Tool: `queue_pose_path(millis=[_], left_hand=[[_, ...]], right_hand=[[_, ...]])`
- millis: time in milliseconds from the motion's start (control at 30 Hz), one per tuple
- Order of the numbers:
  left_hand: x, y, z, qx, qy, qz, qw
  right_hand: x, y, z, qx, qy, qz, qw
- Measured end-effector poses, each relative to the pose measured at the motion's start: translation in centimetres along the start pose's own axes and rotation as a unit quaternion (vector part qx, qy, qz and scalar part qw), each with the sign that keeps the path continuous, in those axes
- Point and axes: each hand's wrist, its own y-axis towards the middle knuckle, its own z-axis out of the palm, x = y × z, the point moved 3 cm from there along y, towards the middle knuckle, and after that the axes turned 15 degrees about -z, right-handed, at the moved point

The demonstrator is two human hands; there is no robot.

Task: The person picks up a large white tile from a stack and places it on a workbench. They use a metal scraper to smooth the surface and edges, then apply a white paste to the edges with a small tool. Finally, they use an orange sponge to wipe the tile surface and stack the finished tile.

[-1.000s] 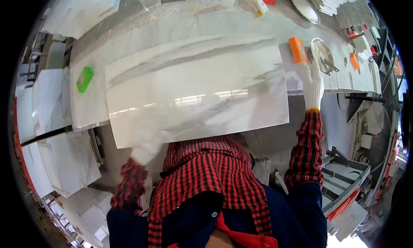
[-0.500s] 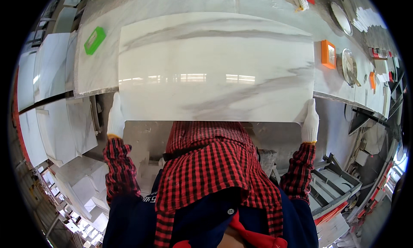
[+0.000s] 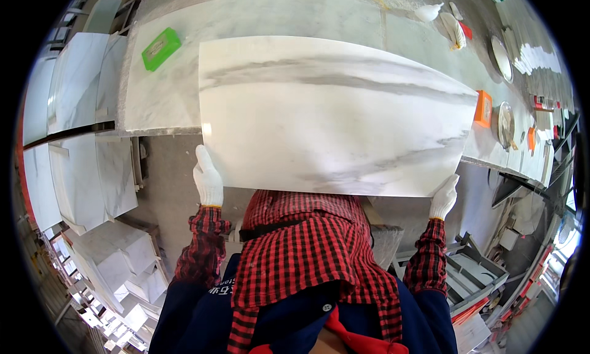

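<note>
A large white marble-look slab (image 3: 332, 120) with grey veins and a glossy face spans the bench top in front of me. Its near part juts past the bench's front edge toward my checked apron. My left hand (image 3: 209, 179), in a white knit glove, grips the slab's near left corner, its fingers partly behind the edge. At the near right corner my right hand (image 3: 444, 198), gloved alike, is closed on the edge. The slab's far right corner overlaps an orange block (image 3: 483, 108) in the view. Whether the slab rests on the bench or is lifted I cannot tell.
A green block (image 3: 161, 48) lies on the bench (image 3: 147, 102) to the left. Beyond the orange block are a metal bowl (image 3: 506, 125) and a white dish (image 3: 501, 59). Pale slabs (image 3: 80, 182) stand at left; a metal frame (image 3: 473, 271) is at lower right.
The slab has come slightly nearer to me, and its right end now sits lower in view, overlapping the orange block. Both hands moved with it. The whole view has turned and shifted a little.
</note>
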Motion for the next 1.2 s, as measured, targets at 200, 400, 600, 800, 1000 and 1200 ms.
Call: queue_pose_path(millis=[200, 400, 600, 800, 1000, 1200], left_hand=[[0.3, 0.3, 0.0, 0.0, -0.026, -0.001, 1.0], [1.8, 2.0, -1.2, -0.047, 0.026, 0.024, 0.998], [1.0, 2.2, -1.3, -0.124, 0.079, 0.138, 0.979], [2.6, 2.6, -0.5, -0.043, -0.018, 0.089, 0.995], [2.3, 3.7, -0.1, -0.081, 0.041, 0.077, 0.993], [2.1, 3.7, -0.2, -0.119, 0.041, 0.103, 0.987]], right_hand=[[-0.1, 0.4, -0.3, 0.072, -0.106, 0.007, 0.992], [-1.1, -0.7, 1.1, 0.012, -0.018, 0.021, 1.0], [-8.6, -0.7, 0.4, 0.118, -0.06, -0.093, 0.987], [-0.4, -0.2, -2.1, -0.006, 0.298, 0.106, 0.949], [0.1, -1.2, 0.1, 0.061, 0.427, 0.111, 0.895], [0.1, -2.4, 0.1, 0.08, 0.394, 0.072, 0.913]])
